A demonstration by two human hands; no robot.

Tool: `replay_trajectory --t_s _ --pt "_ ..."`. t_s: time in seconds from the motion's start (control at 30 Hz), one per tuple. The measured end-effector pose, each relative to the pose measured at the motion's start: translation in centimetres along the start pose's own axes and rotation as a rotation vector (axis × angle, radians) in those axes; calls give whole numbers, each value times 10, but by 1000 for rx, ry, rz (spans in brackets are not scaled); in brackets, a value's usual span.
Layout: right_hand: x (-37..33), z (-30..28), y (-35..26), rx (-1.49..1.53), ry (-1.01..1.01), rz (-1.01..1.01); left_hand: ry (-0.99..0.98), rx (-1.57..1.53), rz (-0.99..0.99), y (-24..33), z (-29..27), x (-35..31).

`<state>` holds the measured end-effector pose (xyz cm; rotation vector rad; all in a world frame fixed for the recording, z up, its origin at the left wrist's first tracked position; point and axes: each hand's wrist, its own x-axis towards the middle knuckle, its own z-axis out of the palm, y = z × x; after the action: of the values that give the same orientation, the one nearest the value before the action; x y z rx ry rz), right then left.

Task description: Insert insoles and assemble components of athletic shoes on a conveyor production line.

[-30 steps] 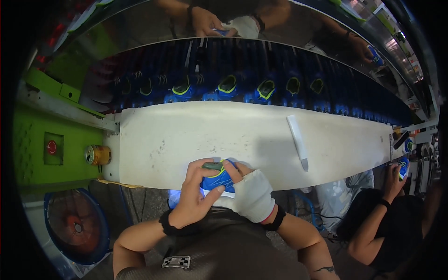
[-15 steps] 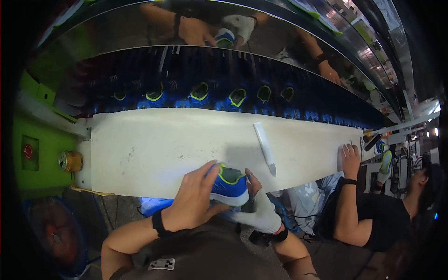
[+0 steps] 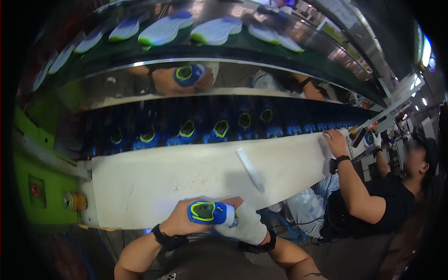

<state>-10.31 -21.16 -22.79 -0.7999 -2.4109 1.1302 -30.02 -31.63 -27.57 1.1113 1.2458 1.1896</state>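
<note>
Just over the near edge of the white worktop, my two hands hold a blue shoe (image 3: 218, 211) with a yellow-green collar and a white sole. My bare left hand (image 3: 176, 221) wraps the collar end, its fingers partly hidden by the shoe. On the other side, my right hand (image 3: 250, 226) in a white glove grips the sole end, its bare fingertips against the shoe. A long, flat white tool (image 3: 250, 170) with a narrowed grey end lies on the worktop beyond the right hand.
Behind the white worktop (image 3: 126, 186) stand blue shoes (image 3: 186, 129) in a row, under a reflective metal panel (image 3: 233, 79). Shoe soles (image 3: 217, 30) lie on the green shelf above. A yellow can (image 3: 75, 201) stands at left. A co-worker (image 3: 368, 200) sits at right, one hand on the worktop.
The view has tilted up, showing more of the soles above. My hands have turned the shoe so its white sole faces right, and the gloved hand has closed onto that end.
</note>
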Motion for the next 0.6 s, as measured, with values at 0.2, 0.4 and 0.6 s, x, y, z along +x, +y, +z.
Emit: replay_trajectory --t_s 0.2,0.4,0.6 --pt "38 -51 -44 -61 -130 -470 -2 -5 -4 49 -5 5" --pt "100 -126 -116 -300 210 -693 419 -46 496 78 -38 17" --pt "254 -257 -210 -453 1272 -863 511 134 13 -3 -24 -23"
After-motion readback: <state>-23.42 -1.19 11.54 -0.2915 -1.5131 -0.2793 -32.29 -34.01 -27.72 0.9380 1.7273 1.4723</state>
